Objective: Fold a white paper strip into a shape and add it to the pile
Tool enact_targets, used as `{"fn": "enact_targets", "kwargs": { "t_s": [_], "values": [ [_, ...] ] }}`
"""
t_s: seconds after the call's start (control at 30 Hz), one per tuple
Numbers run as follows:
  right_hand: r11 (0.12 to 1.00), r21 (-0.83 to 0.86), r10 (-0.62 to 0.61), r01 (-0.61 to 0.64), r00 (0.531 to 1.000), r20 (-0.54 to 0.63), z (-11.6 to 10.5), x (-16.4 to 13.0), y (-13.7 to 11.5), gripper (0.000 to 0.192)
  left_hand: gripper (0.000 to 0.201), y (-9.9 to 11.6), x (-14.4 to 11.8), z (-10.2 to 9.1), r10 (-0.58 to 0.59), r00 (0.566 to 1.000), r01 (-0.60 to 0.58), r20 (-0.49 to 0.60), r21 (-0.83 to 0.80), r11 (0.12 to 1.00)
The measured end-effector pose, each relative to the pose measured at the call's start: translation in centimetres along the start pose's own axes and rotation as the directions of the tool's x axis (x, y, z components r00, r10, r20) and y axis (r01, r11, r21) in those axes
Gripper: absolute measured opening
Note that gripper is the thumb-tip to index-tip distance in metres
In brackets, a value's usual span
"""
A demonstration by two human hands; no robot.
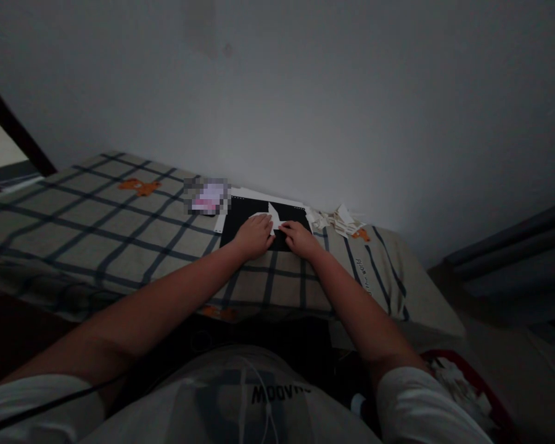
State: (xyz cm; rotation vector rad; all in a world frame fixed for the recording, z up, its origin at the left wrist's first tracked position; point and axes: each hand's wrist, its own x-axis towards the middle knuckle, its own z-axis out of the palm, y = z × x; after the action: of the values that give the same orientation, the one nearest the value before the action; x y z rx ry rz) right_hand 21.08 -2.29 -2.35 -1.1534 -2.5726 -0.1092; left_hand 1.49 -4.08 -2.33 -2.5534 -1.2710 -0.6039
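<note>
A small white folded paper (272,217) with a pointed tip lies on a black mat (240,216), which rests on a bed with a checked cover. My left hand (255,235) presses down on the paper's left part with fingers flat. Touching its right part with the fingertips is my right hand (298,238). Both hands lie on the mat, close together. How the paper is folded under the hands is hidden.
A heap of white folded paper pieces (337,219) lies right of the mat near the wall. A blurred pink-and-white item (207,196) sits left of the mat. The checked bed cover (120,222) stretches left. A red container with white scraps (462,382) stands at the lower right.
</note>
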Motion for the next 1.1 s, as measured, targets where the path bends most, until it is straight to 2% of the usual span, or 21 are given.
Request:
{"fn": "enact_targets", "kwargs": {
  "t_s": [0.3,0.5,0.63,0.83,0.97,1.1],
  "values": [
    [0.996,-0.09,-0.024,0.024,1.0,-0.005,-0.8,0.1,-0.3,0.042,0.049,-0.4,-0.1,0.6,0.012,0.993,-0.012,0.115,-0.004,1.0],
    [1.0,-0.028,-0.008,0.008,1.0,0.013,-0.4,-0.1,0.1,0.043,0.051,-0.2,-0.3,0.0,0.024,0.995,-0.025,0.098,0.009,1.0],
    [0.999,-0.049,-0.016,0.017,1.0,0.016,-0.6,0.1,-0.2,0.041,0.052,-0.1,-0.3,-0.2,0.044,0.997,-0.044,0.058,0.002,0.999],
    [0.996,-0.084,-0.011,0.015,0.999,0.044,-1.1,0.5,-0.6,0.036,0.056,-0.1,-0.1,0.1,0.032,0.995,-0.031,0.098,-0.014,0.999],
    [0.998,-0.063,-0.029,0.03,0.999,0.023,-0.7,0.8,-0.3,0.035,0.06,-0.2,-0.2,-0.2,0.063,0.993,-0.063,0.103,-0.01,0.998],
    [0.998,0.011,-0.068,0.068,0.998,-0.014,-0.1,0.9,0.0,0.035,0.06,-0.1,-0.4,-0.4,0.072,0.995,-0.072,0.062,-0.003,0.997]
  ]
}}
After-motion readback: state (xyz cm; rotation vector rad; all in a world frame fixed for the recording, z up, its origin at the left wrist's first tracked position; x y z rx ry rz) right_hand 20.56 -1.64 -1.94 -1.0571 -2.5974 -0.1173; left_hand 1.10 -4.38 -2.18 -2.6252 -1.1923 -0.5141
